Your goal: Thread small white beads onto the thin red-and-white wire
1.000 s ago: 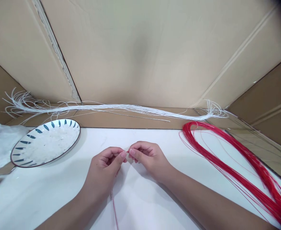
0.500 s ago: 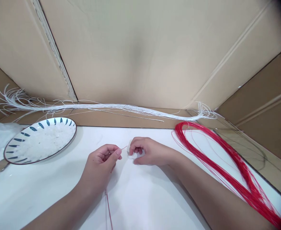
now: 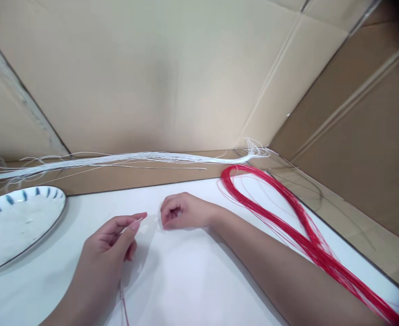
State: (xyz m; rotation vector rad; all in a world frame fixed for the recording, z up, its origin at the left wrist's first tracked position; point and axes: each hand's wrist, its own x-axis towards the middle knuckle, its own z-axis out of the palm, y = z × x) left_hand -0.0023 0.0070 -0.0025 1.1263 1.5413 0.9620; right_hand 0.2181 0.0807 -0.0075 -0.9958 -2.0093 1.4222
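Observation:
My left hand [image 3: 112, 240] pinches a thin red thread [image 3: 124, 308] between thumb and forefinger. The thread trails down from under the hand toward the near edge of the white tabletop [image 3: 192, 280]. My right hand [image 3: 182, 212] rests on the table just to the right, with its fingers curled inward. What they hold, if anything, is hidden. A small gap separates the two hands, and a faint pale smear lies on the table there.
A looped bundle of red threads [image 3: 287, 226] lies to the right. A long bundle of white cords [image 3: 134, 158] stretches along the back. A white plate with blue marks [image 3: 16, 222] sits at the left. Cardboard walls [image 3: 185, 81] enclose the back and right side.
The view has swung right and down. My hands, fingertips together a second ago, have drawn apart. My right hand has settled curled on the table; the left still pinches the thread.

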